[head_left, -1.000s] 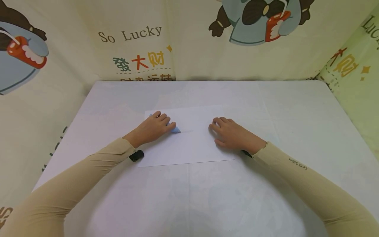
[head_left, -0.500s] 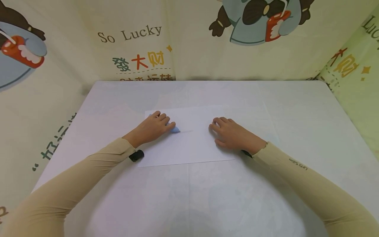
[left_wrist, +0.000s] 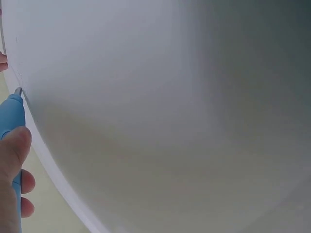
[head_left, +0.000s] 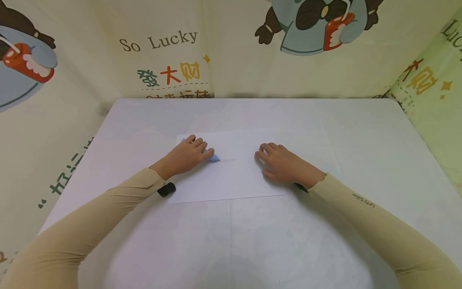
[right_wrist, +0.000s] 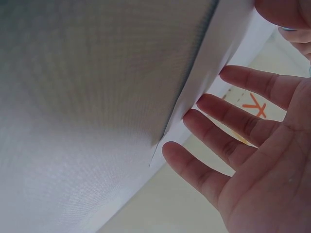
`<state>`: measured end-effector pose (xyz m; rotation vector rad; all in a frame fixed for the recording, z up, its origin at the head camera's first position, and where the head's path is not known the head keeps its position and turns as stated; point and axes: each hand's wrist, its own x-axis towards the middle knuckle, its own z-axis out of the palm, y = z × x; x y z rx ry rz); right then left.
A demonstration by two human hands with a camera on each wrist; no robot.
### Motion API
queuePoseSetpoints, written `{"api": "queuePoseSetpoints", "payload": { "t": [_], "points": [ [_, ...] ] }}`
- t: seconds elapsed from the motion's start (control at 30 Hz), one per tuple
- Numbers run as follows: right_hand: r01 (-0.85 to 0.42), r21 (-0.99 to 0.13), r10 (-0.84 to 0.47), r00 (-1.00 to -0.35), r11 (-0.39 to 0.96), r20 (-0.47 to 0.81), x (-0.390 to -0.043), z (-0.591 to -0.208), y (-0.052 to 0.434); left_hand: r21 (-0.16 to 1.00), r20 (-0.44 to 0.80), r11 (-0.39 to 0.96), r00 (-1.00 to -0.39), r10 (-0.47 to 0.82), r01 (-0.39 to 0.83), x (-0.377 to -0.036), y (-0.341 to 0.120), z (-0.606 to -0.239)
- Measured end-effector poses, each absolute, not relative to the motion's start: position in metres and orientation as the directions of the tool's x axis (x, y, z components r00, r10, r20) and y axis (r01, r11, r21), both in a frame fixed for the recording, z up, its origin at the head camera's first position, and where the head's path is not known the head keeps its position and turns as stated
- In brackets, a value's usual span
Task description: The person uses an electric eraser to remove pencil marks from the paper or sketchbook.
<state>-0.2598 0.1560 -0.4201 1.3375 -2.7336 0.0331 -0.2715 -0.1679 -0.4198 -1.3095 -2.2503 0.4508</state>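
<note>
A blue pen [head_left: 213, 157] with a short metal-coloured tip is held in my left hand [head_left: 187, 155], thumb and fingers around its barrel. In the left wrist view the pen [left_wrist: 12, 114] points at the white sheet of paper [head_left: 231, 182], and its tip meets or nearly meets the surface. A faint line [head_left: 228, 160] runs rightward from the tip on the sheet. Toward the sheet's right side, my right hand [head_left: 285, 163] rests with fingers spread and slightly bent. In the right wrist view its fingertips [right_wrist: 194, 116] touch the paper; nothing is in the palm.
A white-covered table [head_left: 231, 245] lies under the sheet. Printed curtains [head_left: 234, 60] hang behind it and along both sides. A dark wrist-worn device [head_left: 166, 190] shows under the left wrist, and part of another [head_left: 300, 187] under the right.
Both hands, the pen and the paper look the same as before. Only the curtain at the left has shifted, showing more printed characters beside the table's edge.
</note>
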Motion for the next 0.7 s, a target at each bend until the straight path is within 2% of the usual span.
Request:
{"api": "queuePoseSetpoints", "payload": {
  "t": [0.2, 0.4, 0.7],
  "points": [
    [-0.785, 0.033, -0.785, -0.615, 0.618, 0.077, -0.2592, -0.4186, 0.1545, -0.514, 0.216, 0.459, -0.408, 0.887, 0.725, -0.2709, -0.1685, -0.4194],
    [-0.778, 0.014, -0.777, -0.628, 0.629, 0.039, -0.2576, -0.4142, 0.1527, -0.508, 0.233, 0.472, -0.412, 0.881, 0.721, -0.2702, -0.1691, -0.4181],
    [-0.780, 0.022, -0.779, -0.624, 0.626, 0.052, -0.2576, -0.4140, 0.1514, -0.501, 0.209, 0.466, -0.421, 0.883, 0.729, -0.2685, -0.1706, -0.4137]
  ]
}}
